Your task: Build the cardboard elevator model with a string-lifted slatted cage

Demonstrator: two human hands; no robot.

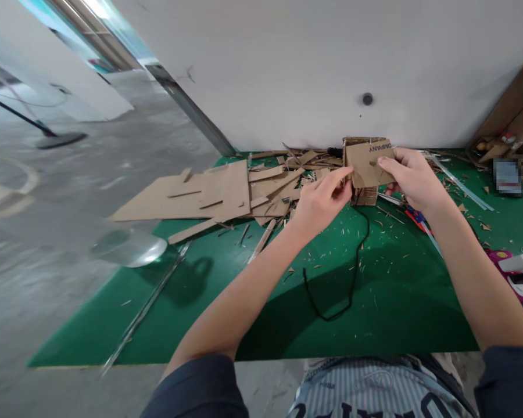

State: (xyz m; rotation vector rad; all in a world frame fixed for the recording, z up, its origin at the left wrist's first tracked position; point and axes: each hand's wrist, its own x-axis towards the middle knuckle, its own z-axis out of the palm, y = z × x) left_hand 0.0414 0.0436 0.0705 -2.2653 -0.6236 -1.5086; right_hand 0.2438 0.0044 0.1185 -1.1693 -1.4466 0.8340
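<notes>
Between my two hands is a small rectangular cardboard piece (364, 165) with upside-down dark print and a small hole or tear in it. My right hand (412, 174) pinches its right end, thumb on the near face. My left hand (325, 200) has its fingertips closed at the lower left edge of the piece. Right behind it stands a small cardboard box (366, 197), partly hidden by the piece. A black cord (355, 273) runs from the box and loops over the green table.
Cardboard scraps and strips (270, 186) pile up left of the box, with larger sheets (218, 191) beside them. Scissors (414, 215) lie by my right wrist. A clear container (131, 247) is at the table's left edge. A cardboard carton (512, 110) stands far right.
</notes>
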